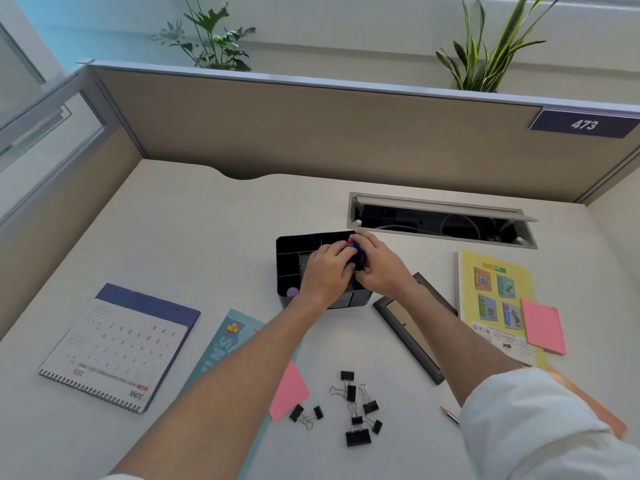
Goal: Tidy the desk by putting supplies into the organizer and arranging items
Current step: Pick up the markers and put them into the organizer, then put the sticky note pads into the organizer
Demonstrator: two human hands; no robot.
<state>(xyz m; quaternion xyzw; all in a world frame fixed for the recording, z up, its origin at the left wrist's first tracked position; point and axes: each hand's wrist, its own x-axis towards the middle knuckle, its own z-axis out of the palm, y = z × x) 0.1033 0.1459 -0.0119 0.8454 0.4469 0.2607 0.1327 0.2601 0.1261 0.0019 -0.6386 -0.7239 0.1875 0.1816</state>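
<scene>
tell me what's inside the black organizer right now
A small purple thing lies in a near-left compartment of the black organizer. Both hands cover its right side, holding something blue and red; the rest is hidden.

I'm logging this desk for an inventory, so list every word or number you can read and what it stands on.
"473": white numerals on the dark nameplate on the partition.
"JUNE": on the spiral desk calendar, seen upside down; a red year beside it is too blurred to read, and the date grid too small.
"ALL NEW": burst on the teal booklet; its larger lettering is hidden by the arm.
Yellow sheet: print too small to read.
Pink sticky pads: no text.
</scene>
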